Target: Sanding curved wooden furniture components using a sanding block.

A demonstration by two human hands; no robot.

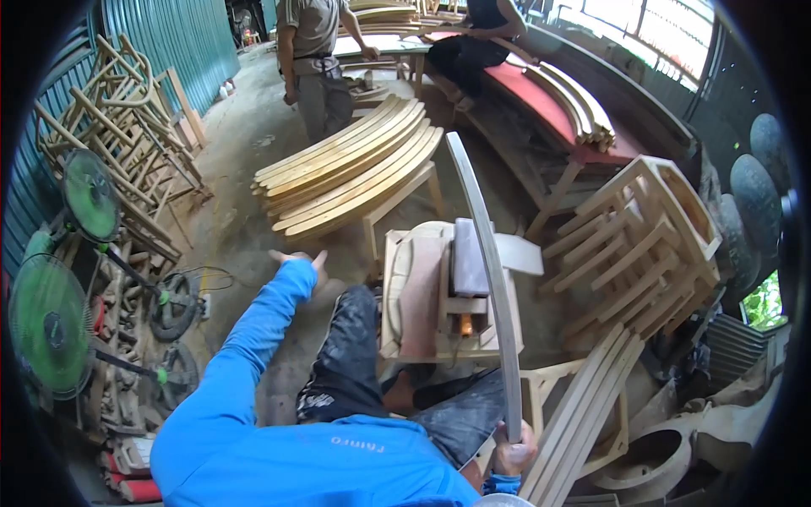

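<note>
A long, curved wooden strip [491, 245] rises from my right hand [514, 449], whose fingers are wrapped round its lower end. The strip stands nearly upright and its top leans left, passing in front of a low wooden bench stand [416, 313]. My left hand [306, 264] is stretched forward with its fingers apart and nothing in it. Just beyond that hand lies a stack of curved wooden pieces [355, 169] on a wooden support [397, 203]. Beside my right hand, several long wooden strips [583, 414] rest on a wooden frame [541, 382].
Two green fans [52, 325] and piled wooden chair frames [118, 127] line the left. One person [314, 68] stands ahead; another [477, 51] sits by a red-topped table [541, 106] bearing curved pieces. A slatted wooden frame [642, 245] stands at right.
</note>
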